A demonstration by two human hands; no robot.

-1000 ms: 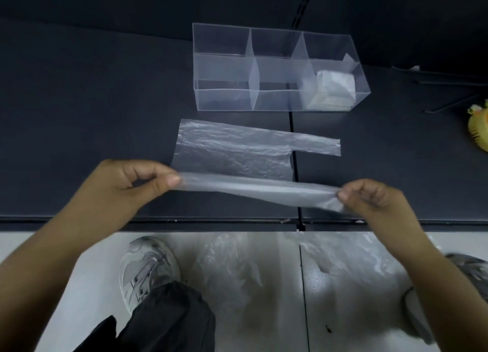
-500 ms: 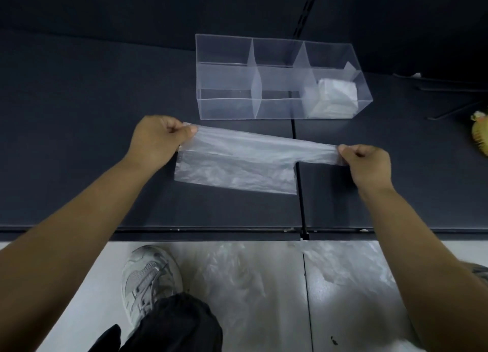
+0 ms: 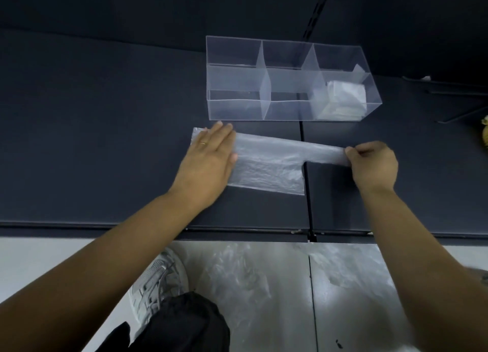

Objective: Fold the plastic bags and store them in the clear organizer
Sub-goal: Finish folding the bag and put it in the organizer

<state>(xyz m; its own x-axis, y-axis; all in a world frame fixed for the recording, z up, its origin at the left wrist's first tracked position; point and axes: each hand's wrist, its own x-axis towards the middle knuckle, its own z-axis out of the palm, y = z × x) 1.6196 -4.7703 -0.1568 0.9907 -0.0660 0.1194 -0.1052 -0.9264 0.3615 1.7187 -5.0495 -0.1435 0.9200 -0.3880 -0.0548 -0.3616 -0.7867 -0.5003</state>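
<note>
A clear plastic bag, folded lengthwise, lies flat on the dark table just in front of the clear organizer. My left hand presses flat on the bag's left end with straight fingers. My right hand pinches the narrow handle end of the bag at the right. The organizer has three compartments; the right one holds a folded white bag, the other two look bare.
More loose plastic bags lie on the pale floor below the table's front edge, beside my grey shoe. A yellow object peeks in at the far right edge. A seam runs through the table.
The near edge of the bag was lifted and folded over to the far edge. My left hand has let go of its pinch and now lies flat on the bag.
</note>
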